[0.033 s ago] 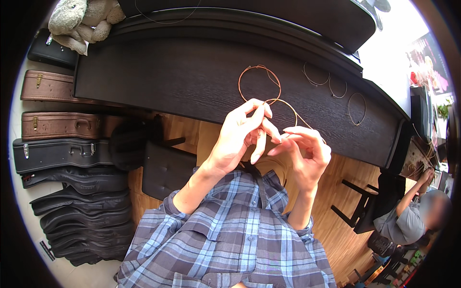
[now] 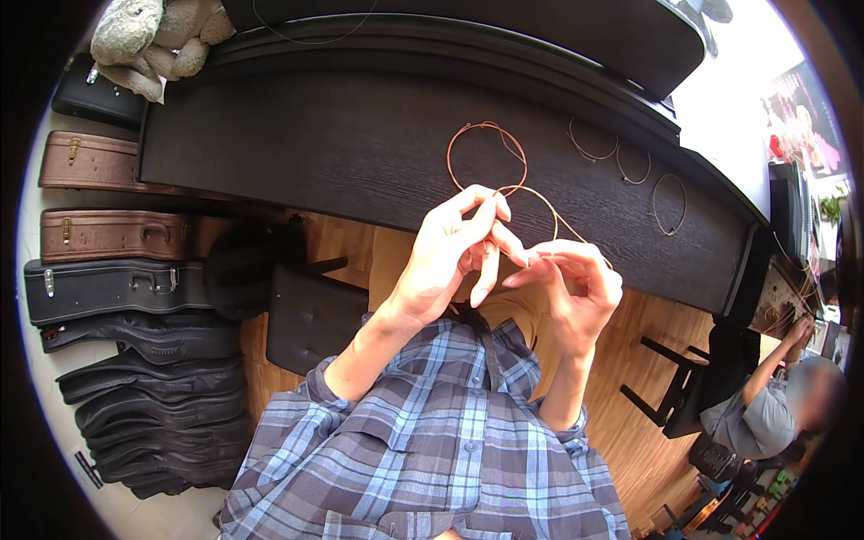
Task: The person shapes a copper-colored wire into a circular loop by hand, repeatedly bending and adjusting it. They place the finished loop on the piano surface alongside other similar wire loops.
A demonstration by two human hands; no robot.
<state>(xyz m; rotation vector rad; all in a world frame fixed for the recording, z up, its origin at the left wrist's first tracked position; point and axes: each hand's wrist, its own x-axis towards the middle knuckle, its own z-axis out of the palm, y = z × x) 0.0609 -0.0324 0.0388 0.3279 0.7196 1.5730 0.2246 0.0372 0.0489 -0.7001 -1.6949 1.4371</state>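
My left hand (image 2: 459,247) and my right hand (image 2: 576,288) meet in front of my chest, at the near edge of the black wooden top. A thin bronze-coloured coiled guitar string (image 2: 543,197) loops up from behind my left fingers and runs down to my right hand. Both hands are closed in pinches, with their fingertips close together. The string's end between the fingertips is too fine to make out. Just beyond my left hand, a copper-coloured coiled string (image 2: 449,162) lies on the black top (image 2: 315,135).
Several thin string coils (image 2: 670,232) lie farther right on the top. Instrument cases (image 2: 108,292) and black gig bags (image 2: 166,396) are stacked at left, near a black padded seat (image 2: 315,319). A plush toy (image 2: 126,36) sits far left. Another person (image 2: 756,418) works at right, near a black stool (image 2: 670,382).
The fingertips of my right hand have shifted very slightly by my left fingers. Everything else looks the same.
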